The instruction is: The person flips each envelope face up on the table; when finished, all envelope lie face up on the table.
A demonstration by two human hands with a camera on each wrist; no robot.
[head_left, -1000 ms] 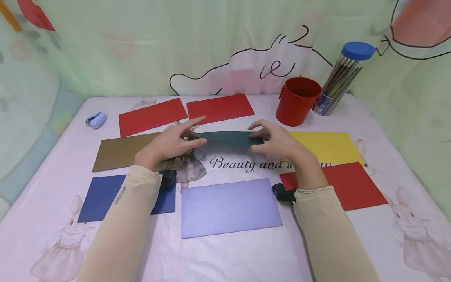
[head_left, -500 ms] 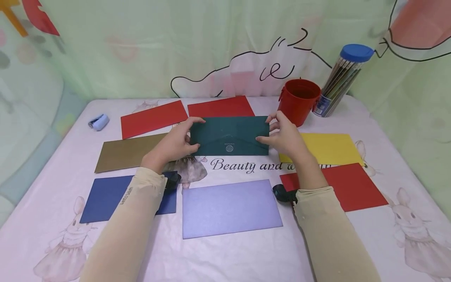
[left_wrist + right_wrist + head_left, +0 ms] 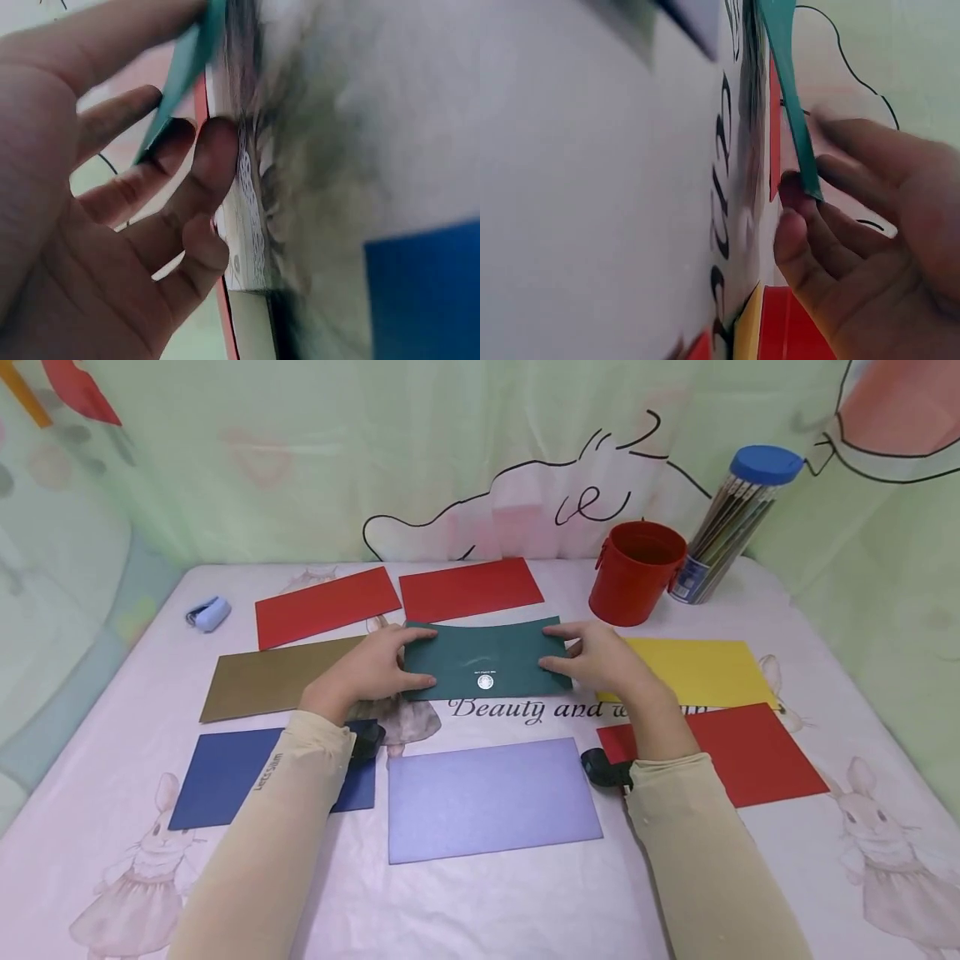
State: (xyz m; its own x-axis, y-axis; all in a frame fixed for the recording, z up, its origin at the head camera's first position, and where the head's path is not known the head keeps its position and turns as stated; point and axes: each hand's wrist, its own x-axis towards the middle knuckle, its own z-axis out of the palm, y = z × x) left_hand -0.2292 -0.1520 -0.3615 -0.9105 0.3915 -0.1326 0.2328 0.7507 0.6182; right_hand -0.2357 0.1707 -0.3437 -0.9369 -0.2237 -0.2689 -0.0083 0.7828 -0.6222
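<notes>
A dark green envelope [image 3: 487, 652] with a small white round emblem is held slightly bowed, just above the table at the centre of the head view. My left hand [image 3: 367, 670] pinches its left end, thumb and forefinger on the upper face, other fingers behind. At the right end my right hand [image 3: 603, 656] grips it in the same way. Both wrist views show the green envelope [image 3: 187, 64] edge-on, with fingertips under it and a gap to the tablecloth. Much of each hand's underside is hidden in the head view.
Flat rectangles lie around: two red ones [image 3: 326, 607] at the back, brown [image 3: 277, 681], blue [image 3: 225, 781], lilac [image 3: 495, 802], yellow [image 3: 693, 672] and another red [image 3: 757, 756]. A red bucket [image 3: 630, 581], a blue-lidded pencil jar [image 3: 723, 535] and a small light-blue object [image 3: 208, 614] stand farther back.
The green envelope turned from nearly edge-on to showing its flap face, then came down slightly and bowed, now showing the emblem face more clearly. Both hands took hold of its ends.
</notes>
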